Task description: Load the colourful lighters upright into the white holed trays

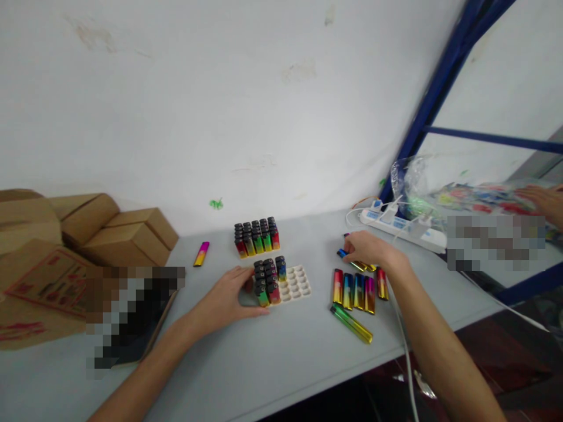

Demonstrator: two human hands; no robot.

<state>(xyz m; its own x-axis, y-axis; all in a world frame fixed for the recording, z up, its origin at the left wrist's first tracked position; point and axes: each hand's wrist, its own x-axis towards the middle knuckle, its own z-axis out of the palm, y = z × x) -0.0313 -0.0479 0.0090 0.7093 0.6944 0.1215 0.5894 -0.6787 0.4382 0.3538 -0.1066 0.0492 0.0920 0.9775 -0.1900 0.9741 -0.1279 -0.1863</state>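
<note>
A white tray [302, 281] with round pockets lies on the grey table; several upright lighters [267, 280] fill its left part. My left hand [233, 296] rests at the tray's left end, thumb and fingers apart around it. Behind stands a full block of lighters [257, 237]. At the right, my right hand [365, 249] reaches down over loose lighters, its fingers bent together at a blue one [344, 255]; whether it is gripped is hard to tell. Nearer lie a row of coloured lighters [359, 291] and a green-yellow lighter [352, 323].
One pink-yellow lighter [202, 254] lies at the left. Cardboard boxes [132, 240] stand at the far left. A white power strip [404, 228] with cables is at the right, beside a blue metal frame [428, 105]. Another person's hand [545, 202] touches a plastic bag [475, 196].
</note>
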